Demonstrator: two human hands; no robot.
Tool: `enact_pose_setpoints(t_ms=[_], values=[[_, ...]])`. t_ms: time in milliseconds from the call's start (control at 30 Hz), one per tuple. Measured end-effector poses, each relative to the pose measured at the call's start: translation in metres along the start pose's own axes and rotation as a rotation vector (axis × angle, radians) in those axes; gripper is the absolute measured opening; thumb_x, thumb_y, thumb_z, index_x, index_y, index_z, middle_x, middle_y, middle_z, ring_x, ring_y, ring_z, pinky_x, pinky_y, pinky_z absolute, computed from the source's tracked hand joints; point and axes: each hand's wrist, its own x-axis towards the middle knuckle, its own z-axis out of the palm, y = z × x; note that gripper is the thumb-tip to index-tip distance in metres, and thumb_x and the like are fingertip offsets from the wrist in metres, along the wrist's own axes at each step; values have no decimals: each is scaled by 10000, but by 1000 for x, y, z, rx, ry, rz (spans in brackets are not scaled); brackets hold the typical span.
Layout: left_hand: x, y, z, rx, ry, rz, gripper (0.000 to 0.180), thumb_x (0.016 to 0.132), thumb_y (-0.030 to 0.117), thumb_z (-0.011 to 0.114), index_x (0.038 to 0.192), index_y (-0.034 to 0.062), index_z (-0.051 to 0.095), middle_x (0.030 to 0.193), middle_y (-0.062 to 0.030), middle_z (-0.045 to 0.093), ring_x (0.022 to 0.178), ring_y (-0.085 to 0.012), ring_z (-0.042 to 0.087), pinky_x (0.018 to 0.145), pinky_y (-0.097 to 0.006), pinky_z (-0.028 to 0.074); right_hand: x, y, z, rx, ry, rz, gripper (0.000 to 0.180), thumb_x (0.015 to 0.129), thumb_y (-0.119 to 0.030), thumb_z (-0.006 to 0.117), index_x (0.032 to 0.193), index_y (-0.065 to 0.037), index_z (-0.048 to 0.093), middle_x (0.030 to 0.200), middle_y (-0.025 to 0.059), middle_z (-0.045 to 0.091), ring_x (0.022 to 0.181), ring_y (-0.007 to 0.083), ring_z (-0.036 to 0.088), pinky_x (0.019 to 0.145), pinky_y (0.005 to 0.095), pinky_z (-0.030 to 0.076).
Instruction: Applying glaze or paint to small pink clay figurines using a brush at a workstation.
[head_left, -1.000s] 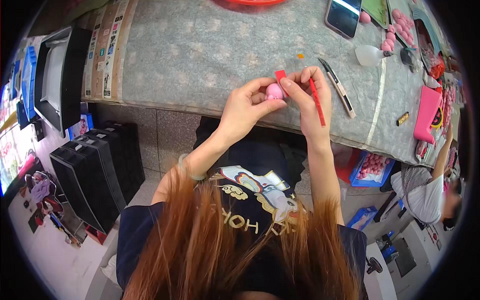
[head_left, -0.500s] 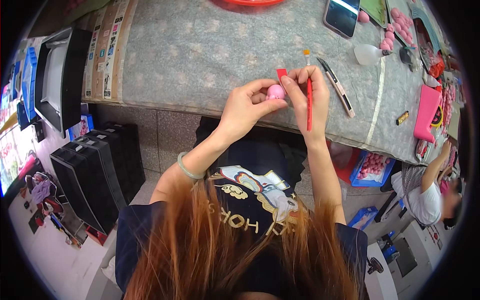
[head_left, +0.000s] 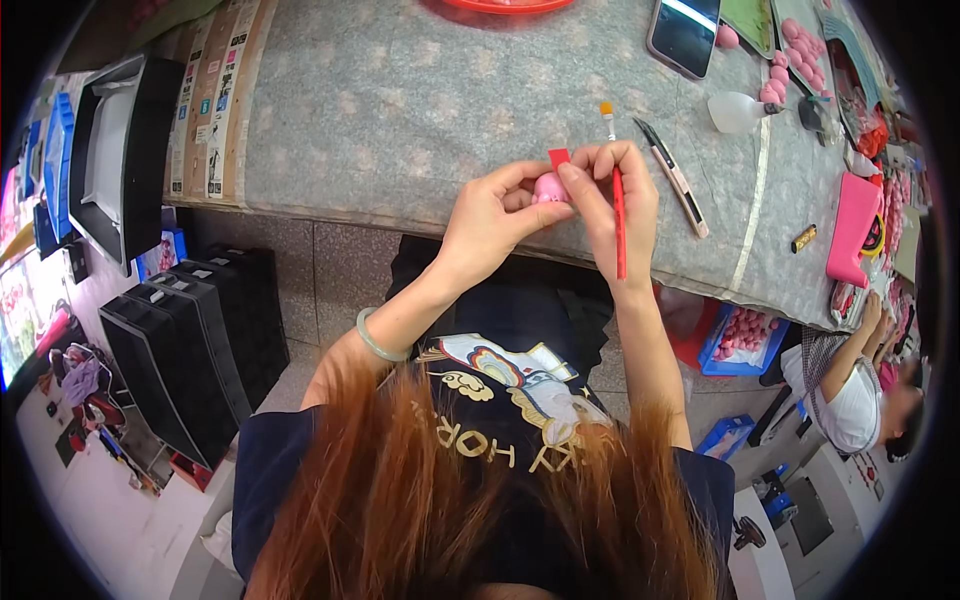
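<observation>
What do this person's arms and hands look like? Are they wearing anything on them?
The left hand and right hand have no gloves. A smooth, round, pale grey-green bangle circles the left forearm; no bangle shows on the right. The short sleeves are dark navy, both the left sleeve and the right sleeve, so the forearms are bare.

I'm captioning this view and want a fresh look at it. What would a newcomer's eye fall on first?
Probably the small pink ball in the left hand, near the table's near edge, with the right hand close beside it holding a red strip and a red brush. Next, the long reddish hair across the bottom; then the blue bin of pink pieces below the table, to the right.
</observation>
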Motion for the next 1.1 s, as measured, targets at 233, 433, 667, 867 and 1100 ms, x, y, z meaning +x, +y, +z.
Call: enact_pose_setpoints(t_ms=[233, 433, 667, 867, 1100], values=[[-1, -2, -2, -19, -2, -13, 312, 750, 64, 628, 1026, -29, 519, 760, -32, 593, 663, -54, 548, 579, -179, 450, -4, -3, 2, -34, -19, -39, 187, 757, 16, 569, 719, -20, 389, 703, 67, 524, 642, 95, 470, 585, 223, 413], [-2, 0, -2, -38, -4, -4, 312, 748, 62, 629, 1026, -28, 519, 768, -31, 593, 662, -54, 548, 579, -180, 452, -4, 0, 1, -1, -8, -40, 182, 759, 12, 568, 723, -18, 392, 710, 73, 527, 641, 94, 470, 589, 225, 415], [-1, 0, -2, -41, -4, -13, 302, 746, 55, 629, 1018, -28, 526, 776, -37, 593, 665, -55, 550, 577, -182, 454, -3, -1, 0, -26, -47, -12, 213, 781, 23, 541, 734, -59, 350, 770, 33, 492, 687, 50, 410, 619, 171, 364], [-1, 4, -5, -8, -56, -61, 362, 760, 15, 598, 1094, -44, 472, 900, -69, 579, 776, -93, 567, 642, -212, 477, -4, 0, -1, 10, -63, -10, 203, 783, 25, 534, 739, -57, 353, 771, 34, 490, 688, 50, 407, 614, 173, 363], [-2, 0, -3, -28, -18, -22, 307, 746, 46, 625, 1025, -28, 521, 817, -48, 591, 705, -64, 564, 600, -187, 467, -1, 2, -1, 12, -11, -11, 168, 754, 33, 552, 731, -21, 394, 705, 64, 518, 644, 91, 459, 594, 219, 406]])
